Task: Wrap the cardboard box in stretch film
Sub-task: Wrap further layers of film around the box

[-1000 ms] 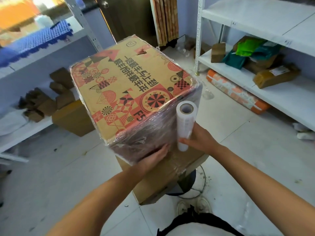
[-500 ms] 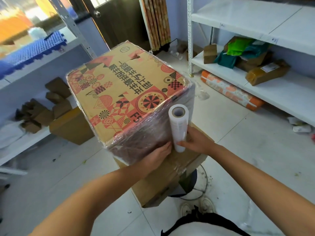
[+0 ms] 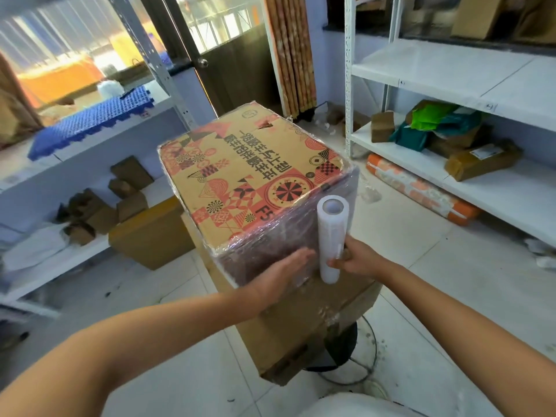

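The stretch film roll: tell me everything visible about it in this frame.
The stretch film roll is a slim white cylinder with a hollow core open at its top end. It stands roughly upright against the near right corner of the film-covered printed cardboard box. The right hand holds it near the bottom, fingers curled round it. The left hand lies flat on the wrapped side beside it, apparently not touching it.

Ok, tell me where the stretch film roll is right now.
In the head view, the stretch film roll stands upright right of centre, gripped by the right hand against the near side of the printed cardboard box.
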Tool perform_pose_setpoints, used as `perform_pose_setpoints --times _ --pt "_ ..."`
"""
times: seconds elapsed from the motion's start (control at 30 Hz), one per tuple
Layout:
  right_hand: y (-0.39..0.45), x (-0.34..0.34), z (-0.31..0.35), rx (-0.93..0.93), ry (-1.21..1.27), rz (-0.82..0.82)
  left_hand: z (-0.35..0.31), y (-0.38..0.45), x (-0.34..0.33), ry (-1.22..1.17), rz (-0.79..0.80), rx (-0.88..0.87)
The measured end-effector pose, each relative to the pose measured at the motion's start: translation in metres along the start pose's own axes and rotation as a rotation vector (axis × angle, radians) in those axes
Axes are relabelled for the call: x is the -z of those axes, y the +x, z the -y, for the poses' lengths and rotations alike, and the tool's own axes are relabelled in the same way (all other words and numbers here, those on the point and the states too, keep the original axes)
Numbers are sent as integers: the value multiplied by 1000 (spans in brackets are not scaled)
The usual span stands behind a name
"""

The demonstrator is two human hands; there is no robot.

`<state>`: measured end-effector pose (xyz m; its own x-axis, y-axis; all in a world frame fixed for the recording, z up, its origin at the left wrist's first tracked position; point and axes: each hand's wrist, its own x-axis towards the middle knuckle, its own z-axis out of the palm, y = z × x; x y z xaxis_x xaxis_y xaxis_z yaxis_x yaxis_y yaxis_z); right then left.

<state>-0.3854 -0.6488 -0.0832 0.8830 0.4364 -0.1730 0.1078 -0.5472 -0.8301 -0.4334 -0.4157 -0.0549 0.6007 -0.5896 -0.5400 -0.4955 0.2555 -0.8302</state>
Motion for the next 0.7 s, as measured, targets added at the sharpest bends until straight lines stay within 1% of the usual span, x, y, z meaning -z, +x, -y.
perform_pose_setpoints --times 0.03,0.17,0.23,0.33,0.5,0.63,0.7 --pt "0 0 0 -3 -1 -2 6 -2 -4 13 29 -8" --pt "1 -2 1 6 -8 11 20 -8 -8 53 60 -39" --pt "1 -1 1 -2 -20 9 21 -15 -3 87 8 -18" --pt "0 1 -2 -10 0 4 29 -31 -8 -3 -30 97" --pt "2 -1 0 2 8 25 38 -49 -14 -59 -23 76" --pt "6 0 3 -5 2 29 41 -68 -10 -180 -46 190" --pt "7 0 3 -12 8 24 44 -76 -11 -192 -56 201"
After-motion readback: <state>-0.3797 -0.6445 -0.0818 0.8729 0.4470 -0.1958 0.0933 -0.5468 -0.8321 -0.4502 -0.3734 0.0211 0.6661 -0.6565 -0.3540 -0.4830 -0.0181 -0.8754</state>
